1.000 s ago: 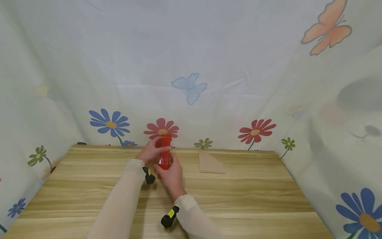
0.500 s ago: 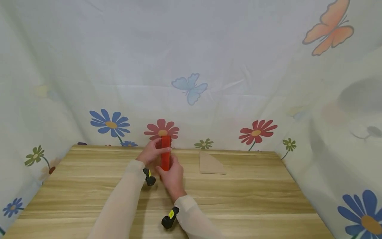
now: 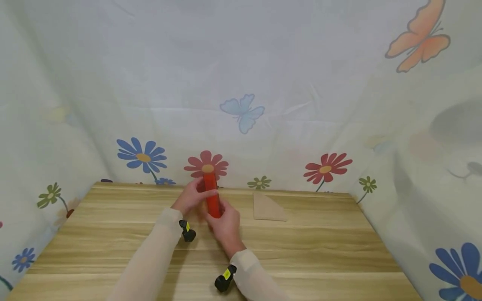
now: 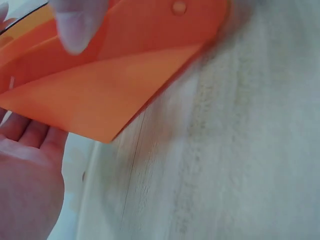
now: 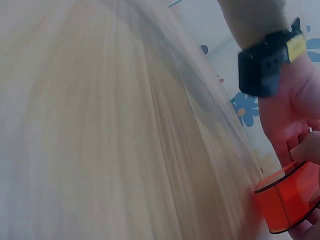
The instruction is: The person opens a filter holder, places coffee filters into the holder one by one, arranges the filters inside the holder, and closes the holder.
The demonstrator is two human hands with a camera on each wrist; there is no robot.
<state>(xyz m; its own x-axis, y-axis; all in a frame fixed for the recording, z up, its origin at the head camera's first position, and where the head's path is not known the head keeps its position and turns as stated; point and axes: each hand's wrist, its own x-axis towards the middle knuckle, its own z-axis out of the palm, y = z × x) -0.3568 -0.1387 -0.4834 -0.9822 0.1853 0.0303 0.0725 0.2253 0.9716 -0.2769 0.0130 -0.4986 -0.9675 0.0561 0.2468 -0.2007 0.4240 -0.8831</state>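
Note:
Both hands hold a long, narrow red case-like piece [image 3: 213, 205] above the table, near its back edge. My left hand [image 3: 189, 198] grips its upper part from the left, thumb across the front. My right hand [image 3: 227, 221] pinches its lower end from the right and below. Up close in the left wrist view, the orange-looking piece [image 4: 105, 95] has a folded pointed flap and a small round spot; a blurred thumb lies over it. In the right wrist view the red piece [image 5: 282, 202] shows dark edges and a thin seam. Its exact kind is unclear.
A flat tan board piece [image 3: 267, 208], with one slanted side, lies on the wood-grained table [image 3: 320, 251] to the right of the hands. A white flower-and-butterfly sheet [image 3: 293, 138] hangs behind the table and along both sides. Each wrist wears a black device.
The red piece has tipped slightly, its lower end swinging rightward. My right hand has shifted a little to the right with it, while the left hand stays nearly in place. Both keep their hold.

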